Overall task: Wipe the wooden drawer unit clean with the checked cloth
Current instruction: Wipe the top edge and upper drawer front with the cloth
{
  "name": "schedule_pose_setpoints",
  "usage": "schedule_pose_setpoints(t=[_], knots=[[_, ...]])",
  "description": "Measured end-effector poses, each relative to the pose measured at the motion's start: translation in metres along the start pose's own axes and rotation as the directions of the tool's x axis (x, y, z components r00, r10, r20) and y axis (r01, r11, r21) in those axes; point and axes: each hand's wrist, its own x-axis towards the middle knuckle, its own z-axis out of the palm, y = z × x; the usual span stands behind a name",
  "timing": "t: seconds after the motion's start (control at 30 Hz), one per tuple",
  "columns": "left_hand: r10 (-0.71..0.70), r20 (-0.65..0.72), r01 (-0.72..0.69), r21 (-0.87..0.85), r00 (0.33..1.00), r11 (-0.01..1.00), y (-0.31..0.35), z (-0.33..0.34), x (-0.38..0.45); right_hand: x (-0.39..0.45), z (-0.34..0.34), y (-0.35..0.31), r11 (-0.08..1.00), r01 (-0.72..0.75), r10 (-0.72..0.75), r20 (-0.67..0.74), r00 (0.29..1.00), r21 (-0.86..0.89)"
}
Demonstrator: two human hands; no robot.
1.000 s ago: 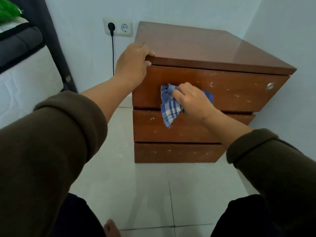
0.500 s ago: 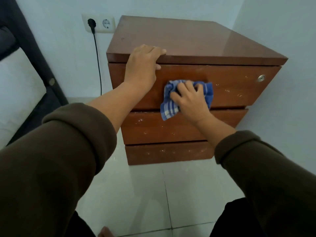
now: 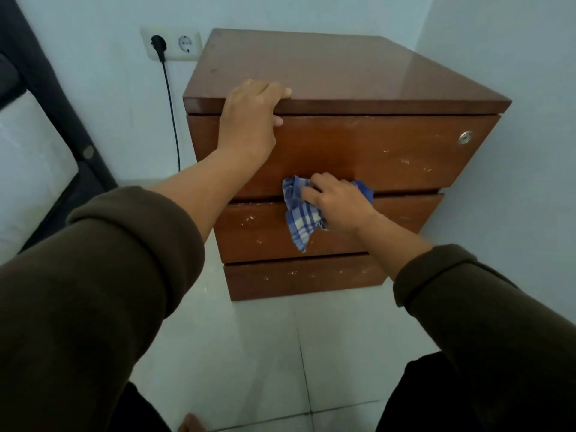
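pale tiled floor (image 3: 249,353), wooden drawer unit (image 3: 358,145) standing directly on it in the far corner against both walls, bare toes (image 3: 191,424) at near edge

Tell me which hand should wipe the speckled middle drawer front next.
Right. The right hand already presses the checked cloth at the seam just above the middle drawer front, whose white specks sit close by. The left hand grips the top edge, probably steadying the unit.

Walls: we see pale blue-white walls (image 3: 311,10) meeting in a corner.
Floor: we see light tiles (image 3: 249,353) with grout lines.
Socket: double wall outlet (image 3: 174,45), black plug and cord (image 3: 171,98).
Left: dark frame (image 3: 62,104), white padding (image 3: 28,169).
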Motion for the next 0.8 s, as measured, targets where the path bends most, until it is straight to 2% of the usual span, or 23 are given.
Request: schedule_pose_setpoints(t=[0.07, 0.17, 0.27, 0.37, 0.57, 0.7, 0.8], knots=[[-0.012, 0.017, 0.012, 0.000, 1.000, 1.000, 0.003, -0.001, 0.001, -0.002, -0.019, 0.011, 0.999, 0.019, -0.024, -0.138, 0.990, -0.038], [0.005, 0.016, -0.005, 0.001, 1.000, 1.000, 0.008, 0.003, 0.003, -0.001, -0.048, 0.031, 0.986, -0.021, -0.045, -0.385, 0.922, -0.165], [0.034, 0.011, -0.034, -0.029, 0.999, 0.999, 0.018, 0.010, 0.005, 0.002, -0.067, 0.050, 0.969, -0.111, -0.005, -0.469, 0.883, -0.220], [0.100, 0.035, -0.098, -0.036, 0.994, 0.995, 0.035, 0.016, 0.013, 0.004, -0.066, 0.066, 0.964, -0.146, 0.017, -0.492, 0.870, -0.224], [0.131, 0.106, -0.129, -0.023, 0.986, 0.991, 0.049, 0.029, 0.030, 0.007, -0.039, 0.068, 0.987, -0.152, 0.100, -0.552, 0.828, -0.050], [0.122, 0.063, -0.122, -0.010, 0.990, 0.992, 0.051, 0.040, 0.028, -0.010, -0.003, 0.065, 0.995, -0.086, 0.049, -0.473, 0.880, -0.057], [0.087, -0.006, -0.087, -0.043, 0.996, 0.995, 0.052, 0.044, 0.025, -0.029, 0.025, 0.059, 0.998, -0.057, 0.060, -0.321, 0.945, 0.019]])
